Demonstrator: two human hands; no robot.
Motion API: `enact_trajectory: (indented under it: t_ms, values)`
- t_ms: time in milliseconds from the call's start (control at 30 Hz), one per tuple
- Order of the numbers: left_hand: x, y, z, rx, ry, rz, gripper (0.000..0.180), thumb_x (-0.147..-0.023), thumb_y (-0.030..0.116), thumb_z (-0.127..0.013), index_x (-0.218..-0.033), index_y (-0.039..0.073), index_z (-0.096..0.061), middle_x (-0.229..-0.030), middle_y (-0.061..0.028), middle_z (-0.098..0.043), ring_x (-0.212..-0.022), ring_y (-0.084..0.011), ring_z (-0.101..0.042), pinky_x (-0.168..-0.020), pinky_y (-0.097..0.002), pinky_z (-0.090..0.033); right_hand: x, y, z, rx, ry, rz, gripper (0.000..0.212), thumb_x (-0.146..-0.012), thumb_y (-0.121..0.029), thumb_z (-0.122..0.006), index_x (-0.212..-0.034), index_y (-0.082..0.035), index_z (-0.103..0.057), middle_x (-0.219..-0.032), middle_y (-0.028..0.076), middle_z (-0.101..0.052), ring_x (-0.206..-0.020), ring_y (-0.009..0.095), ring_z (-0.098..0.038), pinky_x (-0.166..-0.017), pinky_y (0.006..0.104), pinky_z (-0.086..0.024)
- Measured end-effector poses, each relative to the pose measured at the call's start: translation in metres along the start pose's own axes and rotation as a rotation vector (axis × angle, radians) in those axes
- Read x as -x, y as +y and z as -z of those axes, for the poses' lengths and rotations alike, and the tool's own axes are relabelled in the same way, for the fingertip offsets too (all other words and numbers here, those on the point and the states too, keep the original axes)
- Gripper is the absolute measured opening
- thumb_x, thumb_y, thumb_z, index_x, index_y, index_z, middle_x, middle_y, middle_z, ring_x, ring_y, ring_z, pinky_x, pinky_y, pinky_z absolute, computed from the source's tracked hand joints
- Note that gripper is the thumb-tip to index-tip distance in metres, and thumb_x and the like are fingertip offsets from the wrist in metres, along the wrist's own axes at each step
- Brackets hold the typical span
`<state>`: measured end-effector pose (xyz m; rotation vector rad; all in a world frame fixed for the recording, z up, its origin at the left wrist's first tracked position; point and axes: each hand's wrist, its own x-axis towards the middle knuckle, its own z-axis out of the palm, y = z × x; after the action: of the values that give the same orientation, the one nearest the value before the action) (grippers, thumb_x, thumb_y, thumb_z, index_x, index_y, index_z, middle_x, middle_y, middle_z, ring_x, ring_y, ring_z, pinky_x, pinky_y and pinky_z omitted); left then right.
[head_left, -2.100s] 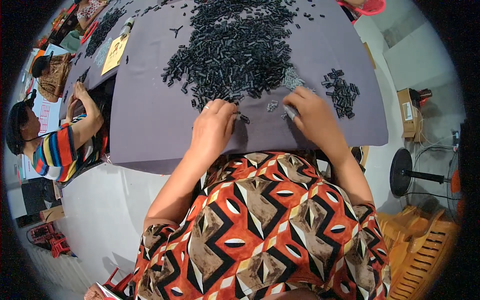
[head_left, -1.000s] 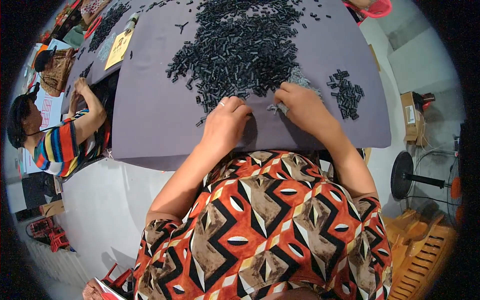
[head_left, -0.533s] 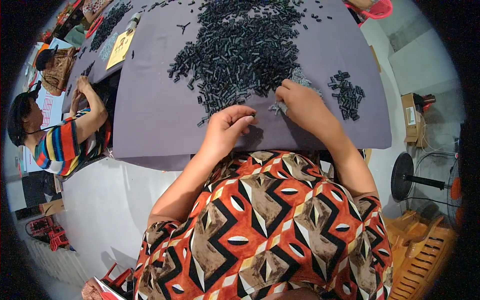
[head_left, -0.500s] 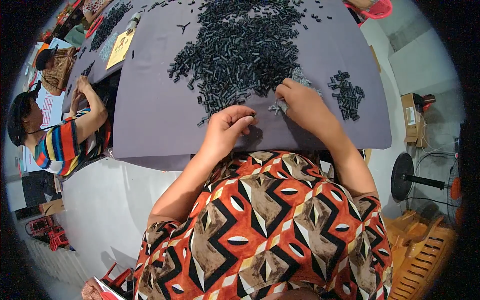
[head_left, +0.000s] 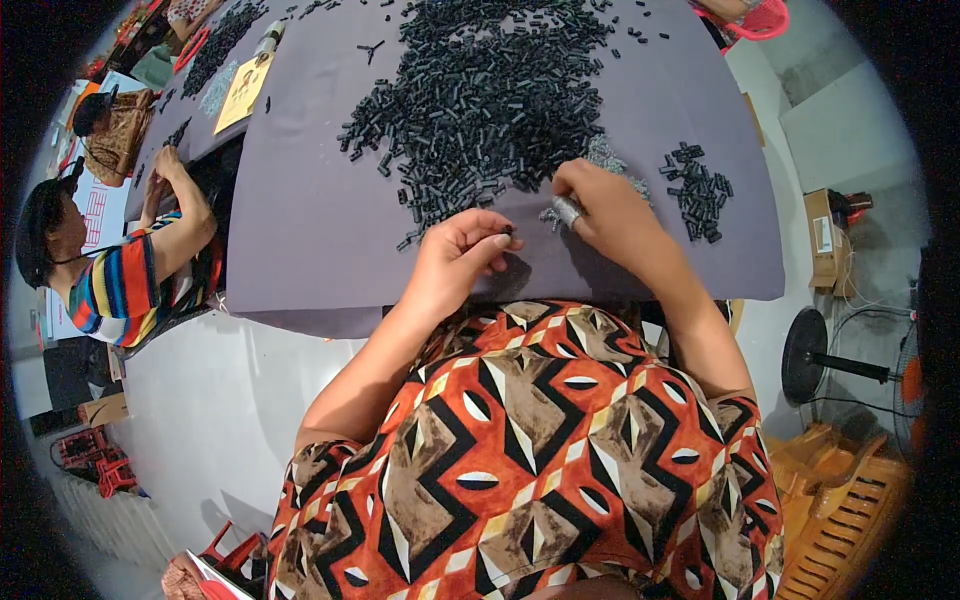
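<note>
A small black tubular piece (head_left: 508,231) is pinched between thumb and fingers of my left hand (head_left: 452,258), just above the near part of the table. My right hand (head_left: 612,212) is closed with curled fingers beside it; what it holds, if anything, is hidden. A silvery wrap (head_left: 567,211) covers one of its fingers. Small silver metal pieces (head_left: 605,154) lie in a pile behind that hand, and a few more sit by its fingertips. A large heap of black tubular pieces (head_left: 490,100) spreads beyond both hands. To the right lies a smaller cluster of the same pieces (head_left: 697,195).
The grey tablecloth (head_left: 310,200) covers the table. On the left, a person in a striped shirt (head_left: 130,285) works at an adjoining table with a yellow card (head_left: 242,95). A fan (head_left: 805,352), a cardboard box (head_left: 825,240) and an orange chair (head_left: 840,510) stand at right.
My right hand has shifted slightly, bringing the silvery finger wrap into clearer view. My left hand stays almost still with the black piece in its pinch.
</note>
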<state>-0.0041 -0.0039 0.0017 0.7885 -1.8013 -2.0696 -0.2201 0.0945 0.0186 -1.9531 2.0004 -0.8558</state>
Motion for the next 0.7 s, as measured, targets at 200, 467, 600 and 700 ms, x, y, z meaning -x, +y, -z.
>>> enact_trajectory:
  t_ms: [200,467,600,700]
  values:
    - [0.000,-0.003,-0.003,0.072,-0.021,0.011,0.016,-0.099,0.008,-0.055,-0.112,0.002,-0.061,-0.095,-0.0056,-0.073,-0.069,-0.0053,-0.061,-0.061,-0.0191,-0.047,0.005,-0.028,0.011,-0.368,-0.026,-0.003,0.020,-0.075,0.002,-0.062,-0.094,0.000,-0.059,-0.087,0.015,-0.063,-0.081,0.031,-0.065,-0.071,0.0385,-0.051]
    - [0.000,-0.007,0.000,0.158,-0.023,0.028,0.017,-0.099,0.009,-0.057,-0.114,0.002,-0.062,-0.094,-0.0070,-0.073,-0.068,-0.0066,-0.061,-0.061,-0.0199,-0.048,0.017,-0.027,0.003,-0.443,-0.033,-0.064,0.027,-0.078,0.005,-0.058,-0.102,-0.001,-0.069,-0.091,0.009,-0.065,-0.081,0.018,-0.065,-0.071,0.0278,-0.049]
    - [-0.001,-0.006,-0.002,0.153,-0.022,0.036,0.017,-0.098,0.009,-0.058,-0.113,0.002,-0.062,-0.092,-0.0067,-0.073,-0.068,-0.0066,-0.061,-0.062,-0.0201,-0.049,0.017,-0.027,0.000,-0.533,0.060,-0.022,0.022,-0.077,0.004,-0.060,-0.096,-0.002,-0.070,-0.089,0.011,-0.066,-0.081,0.023,-0.066,-0.071,0.0312,-0.051]
    - [0.000,-0.008,-0.003,0.143,-0.041,0.018,0.016,-0.098,0.009,-0.058,-0.112,0.001,-0.062,-0.092,-0.0066,-0.073,-0.069,-0.0066,-0.062,-0.063,-0.0200,-0.049,0.018,-0.025,-0.001,-0.568,0.086,-0.024,0.022,-0.077,0.004,-0.060,-0.096,-0.002,-0.070,-0.089,0.010,-0.066,-0.081,0.020,-0.066,-0.071,0.0301,-0.051]
